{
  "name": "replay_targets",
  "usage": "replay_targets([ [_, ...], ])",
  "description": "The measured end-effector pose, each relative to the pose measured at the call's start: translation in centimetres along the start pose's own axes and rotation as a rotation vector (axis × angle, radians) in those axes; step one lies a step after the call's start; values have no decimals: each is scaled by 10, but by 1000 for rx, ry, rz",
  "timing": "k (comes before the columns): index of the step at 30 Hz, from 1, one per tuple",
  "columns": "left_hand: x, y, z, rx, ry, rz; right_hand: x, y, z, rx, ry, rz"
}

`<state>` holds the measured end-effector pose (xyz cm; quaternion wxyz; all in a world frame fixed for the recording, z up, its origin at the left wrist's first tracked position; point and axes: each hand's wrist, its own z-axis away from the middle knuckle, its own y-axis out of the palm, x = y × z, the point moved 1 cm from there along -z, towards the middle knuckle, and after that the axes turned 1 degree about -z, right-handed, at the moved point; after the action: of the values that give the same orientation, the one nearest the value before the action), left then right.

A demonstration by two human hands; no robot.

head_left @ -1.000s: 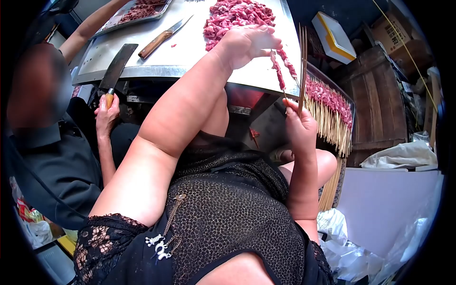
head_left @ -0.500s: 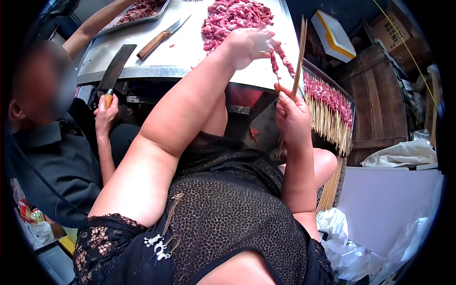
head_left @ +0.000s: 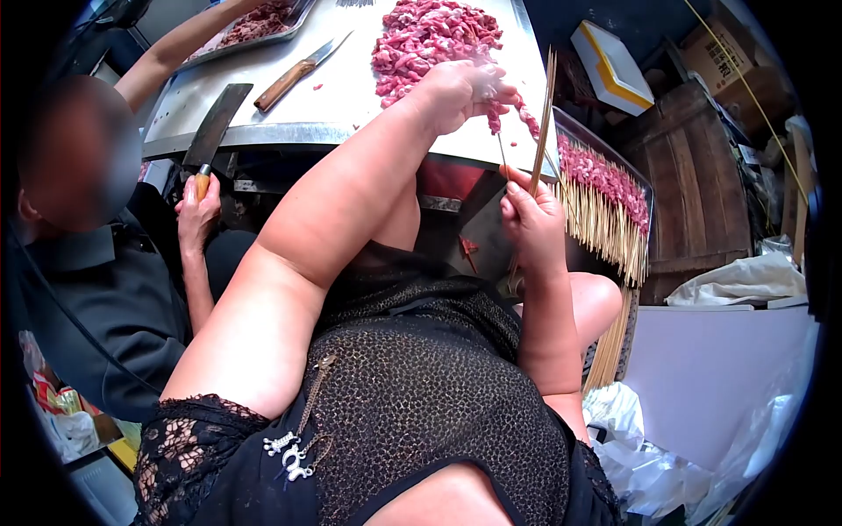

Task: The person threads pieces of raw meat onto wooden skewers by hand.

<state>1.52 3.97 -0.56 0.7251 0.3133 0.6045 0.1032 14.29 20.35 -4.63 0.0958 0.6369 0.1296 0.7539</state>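
Observation:
My left hand [head_left: 460, 95] is over the right part of the metal table [head_left: 338, 96], its fingers closed on meat [head_left: 495, 120] threaded on a thin skewer. Just in front of a large heap of raw meat strips [head_left: 425, 39], it partly hides the heap's lower edge. My right hand [head_left: 533, 210], lower and to the right, grips the lower end of that skewer together with several bare upright skewers [head_left: 545, 114]. Another strip of meat [head_left: 528, 121] hangs at the table's right edge, beside the bare skewers.
A tray of finished skewers [head_left: 605, 188] lies right of my right hand, with bare sticks [head_left: 605, 351] below. At left a co-worker holds a cleaver [head_left: 215, 127]. A wooden-handled knife [head_left: 294, 79] and a meat tray [head_left: 263, 26] are on the table. A white-yellow box [head_left: 612, 66] stands right.
My right hand has moved left and slightly down with the skewers. My left hand has lowered slightly, and less of the threaded meat shows below its fingers.

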Motion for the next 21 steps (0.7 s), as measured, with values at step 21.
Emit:
replay_targets([
  [21,-34,-48,-29,-167,447,-1442,29,-58,87,-186,-299,339],
])
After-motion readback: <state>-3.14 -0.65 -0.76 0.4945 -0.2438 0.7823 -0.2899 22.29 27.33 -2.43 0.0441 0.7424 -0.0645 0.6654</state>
